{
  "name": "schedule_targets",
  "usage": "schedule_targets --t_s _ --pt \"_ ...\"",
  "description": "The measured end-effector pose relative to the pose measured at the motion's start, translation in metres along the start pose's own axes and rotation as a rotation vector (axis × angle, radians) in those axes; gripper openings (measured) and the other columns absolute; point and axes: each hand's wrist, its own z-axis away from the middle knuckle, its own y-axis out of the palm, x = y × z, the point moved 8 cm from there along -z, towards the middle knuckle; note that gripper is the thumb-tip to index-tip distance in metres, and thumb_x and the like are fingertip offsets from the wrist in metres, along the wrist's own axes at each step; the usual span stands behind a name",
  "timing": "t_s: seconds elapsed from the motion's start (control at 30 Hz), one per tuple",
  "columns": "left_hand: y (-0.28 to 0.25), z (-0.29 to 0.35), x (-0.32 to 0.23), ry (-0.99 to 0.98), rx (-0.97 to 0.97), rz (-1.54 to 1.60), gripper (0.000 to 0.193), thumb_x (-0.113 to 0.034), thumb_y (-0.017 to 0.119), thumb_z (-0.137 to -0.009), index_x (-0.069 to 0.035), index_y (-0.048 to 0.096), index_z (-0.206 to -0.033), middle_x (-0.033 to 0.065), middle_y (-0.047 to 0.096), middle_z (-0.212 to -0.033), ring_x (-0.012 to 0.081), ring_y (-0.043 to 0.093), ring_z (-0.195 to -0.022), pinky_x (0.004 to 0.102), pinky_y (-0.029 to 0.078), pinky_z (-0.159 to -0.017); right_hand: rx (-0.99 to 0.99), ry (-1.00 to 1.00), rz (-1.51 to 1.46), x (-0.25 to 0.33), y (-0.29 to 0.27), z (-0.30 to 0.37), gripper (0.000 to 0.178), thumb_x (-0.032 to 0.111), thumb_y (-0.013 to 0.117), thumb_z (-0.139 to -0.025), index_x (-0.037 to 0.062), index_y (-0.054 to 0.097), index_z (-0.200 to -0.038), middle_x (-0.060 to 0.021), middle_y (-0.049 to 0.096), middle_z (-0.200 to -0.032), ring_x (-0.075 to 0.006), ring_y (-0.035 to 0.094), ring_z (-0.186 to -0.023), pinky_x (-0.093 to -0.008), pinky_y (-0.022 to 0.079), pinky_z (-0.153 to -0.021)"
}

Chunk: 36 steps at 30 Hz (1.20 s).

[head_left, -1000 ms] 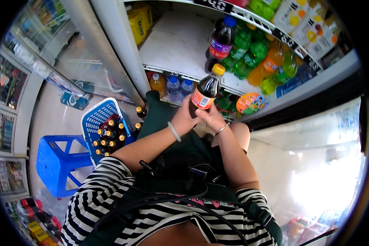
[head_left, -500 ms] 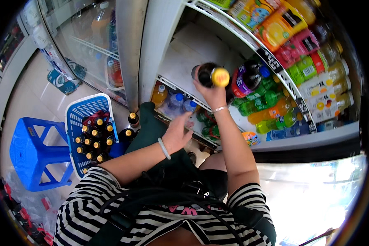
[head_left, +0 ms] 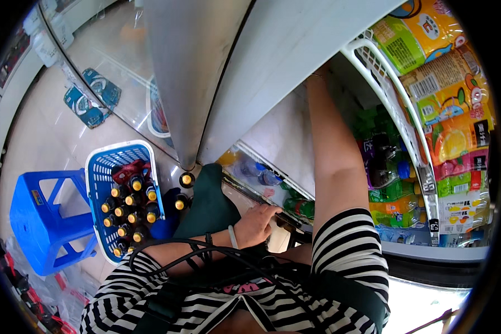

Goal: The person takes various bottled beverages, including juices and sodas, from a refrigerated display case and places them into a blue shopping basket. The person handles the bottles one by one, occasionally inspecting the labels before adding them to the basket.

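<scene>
My right forearm (head_left: pixel 337 150) reaches deep into the lower compartment of the drinks fridge, over its white shelf (head_left: pixel 281 131). The wrist shows at the fridge's side wall (head_left: pixel 284 61), but the hand beyond it is hidden, so whatever it holds cannot be seen. Beside the fridge's lower front edge is my left hand (head_left: pixel 256 225), fingers loosely curled and nothing visible in them. A blue and white basket (head_left: pixel 94 167) to the left holds several dark bottles (head_left: pixel 132 199) with yellow caps. Two similar bottles (head_left: pixel 186 180) stand on the floor beside it.
A blue plastic stool (head_left: pixel 36 209) stands left of the basket. The fridge's glass door (head_left: pixel 114 61) is swung out at the left. White wire shelving (head_left: pixel 423 167) with juice packs (head_left: pixel 451 139) crosses the right, near soda bottles (head_left: pixel 387 161). Plastic-wrapped goods (head_left: pixel 39 284) lie lower left.
My right hand has carried a dark, yellow-capped bottle farther into the fridge, out of sight. My left hand has drawn back and curled its fingers. The view has shifted closer to the fridge.
</scene>
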Motion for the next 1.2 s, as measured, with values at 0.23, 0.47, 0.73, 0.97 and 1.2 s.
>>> schedule_targets --t_s 0.23,0.47,0.73,0.97,1.2 --pt "0.007 0.000 0.004 -0.004 0.103 -0.025 0.040 -0.002 0.053 -0.067 -0.006 0.045 -0.106 0.0145 0.053 -0.095 0.0324 0.050 -0.091 0.0405 0.039 -0.080 0.176 -0.053 0.505 -0.013 0.037 0.000 0.049 0.023 0.053 -0.079 0.0033 0.040 -0.122 -0.0102 0.049 -0.120 -0.0214 0.048 -0.107 -0.0312 0.040 -0.088" --pt "0.022 0.006 0.007 -0.043 0.195 -0.004 0.035 -0.005 0.054 -0.069 -0.008 0.047 -0.103 0.0142 0.053 -0.092 0.0321 0.051 -0.089 0.0406 0.039 -0.080 0.276 -0.090 0.659 -0.023 0.043 0.011 0.042 0.024 0.041 -0.089 0.0044 0.039 -0.125 -0.0081 0.048 -0.122 -0.0195 0.048 -0.108 -0.0301 0.041 -0.087" --pt "0.027 0.007 0.009 -0.074 0.281 -0.031 0.033 -0.007 0.055 -0.071 -0.008 0.047 -0.103 0.0150 0.053 -0.093 0.0329 0.050 -0.089 0.0414 0.039 -0.080 0.264 -0.083 0.678 -0.021 0.055 0.003 0.044 0.024 0.045 -0.086 0.0032 0.039 -0.125 -0.0093 0.049 -0.119 -0.0195 0.048 -0.106 -0.0301 0.041 -0.087" --pt "0.025 0.011 0.013 -0.085 0.272 -0.063 0.033 -0.007 0.055 -0.071 -0.009 0.047 -0.102 0.0146 0.052 -0.092 0.0330 0.050 -0.087 0.0413 0.039 -0.079 0.255 -0.072 0.681 -0.021 0.056 -0.002 0.046 0.024 0.049 -0.084 0.0023 0.039 -0.124 -0.0103 0.050 -0.116 -0.0196 0.049 -0.104 -0.0300 0.040 -0.087" --pt "0.024 0.011 0.013 -0.072 0.251 -0.097 0.034 -0.006 0.056 -0.070 -0.009 0.047 -0.102 0.0137 0.052 -0.091 0.0322 0.050 -0.087 0.0410 0.039 -0.077 0.269 -0.064 0.688 -0.021 0.055 0.003 0.049 0.024 0.052 -0.082 0.0013 0.039 -0.124 -0.0114 0.050 -0.114 -0.0197 0.049 -0.102 -0.0299 0.040 -0.087"
